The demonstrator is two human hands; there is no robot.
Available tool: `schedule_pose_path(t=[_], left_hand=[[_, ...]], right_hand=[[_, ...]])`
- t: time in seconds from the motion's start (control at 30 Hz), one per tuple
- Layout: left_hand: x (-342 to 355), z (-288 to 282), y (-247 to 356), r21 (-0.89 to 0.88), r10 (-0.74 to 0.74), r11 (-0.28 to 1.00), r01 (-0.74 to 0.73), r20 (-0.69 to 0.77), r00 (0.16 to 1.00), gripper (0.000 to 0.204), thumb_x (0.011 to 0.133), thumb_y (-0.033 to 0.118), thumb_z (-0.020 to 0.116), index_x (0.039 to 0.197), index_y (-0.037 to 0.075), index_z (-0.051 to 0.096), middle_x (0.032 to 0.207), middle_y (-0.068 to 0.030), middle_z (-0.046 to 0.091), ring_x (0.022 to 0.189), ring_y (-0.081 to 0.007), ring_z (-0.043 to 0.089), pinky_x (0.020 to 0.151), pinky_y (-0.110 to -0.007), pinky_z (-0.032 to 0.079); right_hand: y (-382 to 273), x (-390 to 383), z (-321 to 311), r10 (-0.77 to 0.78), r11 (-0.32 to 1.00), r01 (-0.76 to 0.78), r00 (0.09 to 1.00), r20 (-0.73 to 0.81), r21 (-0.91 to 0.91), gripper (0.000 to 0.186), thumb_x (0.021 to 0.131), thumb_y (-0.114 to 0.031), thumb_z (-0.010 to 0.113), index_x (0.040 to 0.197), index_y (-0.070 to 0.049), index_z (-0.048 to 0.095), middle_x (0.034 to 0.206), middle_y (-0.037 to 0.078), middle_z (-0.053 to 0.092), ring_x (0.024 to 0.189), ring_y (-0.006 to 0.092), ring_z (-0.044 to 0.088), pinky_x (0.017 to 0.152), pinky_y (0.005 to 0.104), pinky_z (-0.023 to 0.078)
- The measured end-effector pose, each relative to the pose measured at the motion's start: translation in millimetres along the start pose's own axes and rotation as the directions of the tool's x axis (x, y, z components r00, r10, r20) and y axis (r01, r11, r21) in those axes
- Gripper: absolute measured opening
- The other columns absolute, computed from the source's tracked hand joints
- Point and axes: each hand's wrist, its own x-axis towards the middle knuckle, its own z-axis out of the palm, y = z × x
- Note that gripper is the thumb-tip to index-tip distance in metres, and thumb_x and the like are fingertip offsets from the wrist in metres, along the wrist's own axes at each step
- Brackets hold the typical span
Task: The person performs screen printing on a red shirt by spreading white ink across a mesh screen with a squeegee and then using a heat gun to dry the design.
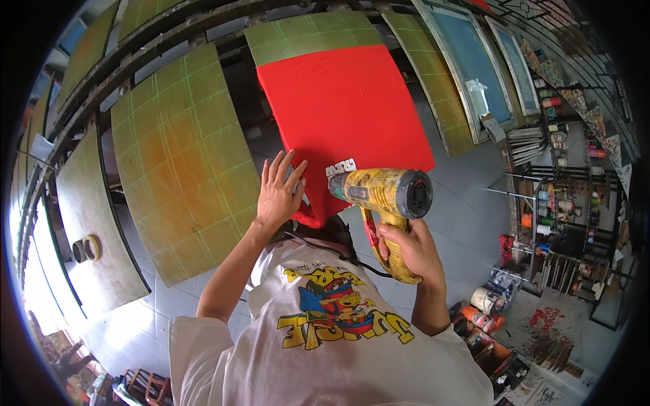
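A red cloth (345, 101), perhaps a garment, lies spread over a green board (311, 34) marked with pale grid lines. Near its closest edge shows a small white print (340, 167). My right hand (409, 247) grips the handle of a yellow heat gun (379, 193), worn and stained, its nozzle pointing left over the print. A dark cord hangs from the handle. My left hand (279, 186) is flat with fingers stretched out, at the cloth's left near edge. Whether its palm presses on the cloth I cannot tell.
To the left stands another green board (183, 162), then a pale board (95, 216) with tape rolls (88, 248) on it. Framed screens (467, 61) lean at the far right. Shelves of paint tins (558, 203) and a white bucket (484, 300) stand at right.
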Motion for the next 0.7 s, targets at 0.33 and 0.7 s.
schedule_pose_path(t=[0.33,0.7], left_hand=[[1.4,-1.6,-6.6,-0.155,-0.078,0.985,0.071,-0.039,0.996,0.049,0.095,0.022,0.064,0.142,0.01,0.058,0.156,-0.0178,0.043,0.147,-0.0389,0.038,0.121,-0.057,0.032],[5.4,-5.2,-7.3,-0.205,-0.098,0.974,0.095,-0.009,0.995,0.05,0.093,0.025,0.066,0.14,0.009,0.059,0.158,-0.0186,0.041,0.148,-0.0383,0.037,0.121,-0.055,0.031]], right_hand=[[1.0,11.5,20.5,-0.012,0.999,0.009,0.998,-0.059,-0.051,0.019,0.097,-0.009,0.065,0.111,0.002,0.06,0.081,0.005,0.062,0.06,0.0116,0.059,0.057,0.0301,0.048],[-6.3,23.4,25.7,0.006,0.993,-0.014,0.998,-0.063,-0.114,0.021,0.097,-0.012,0.066,0.112,0.001,0.06,0.079,0.004,0.062,0.06,0.0121,0.06,0.055,0.0298,0.048]])
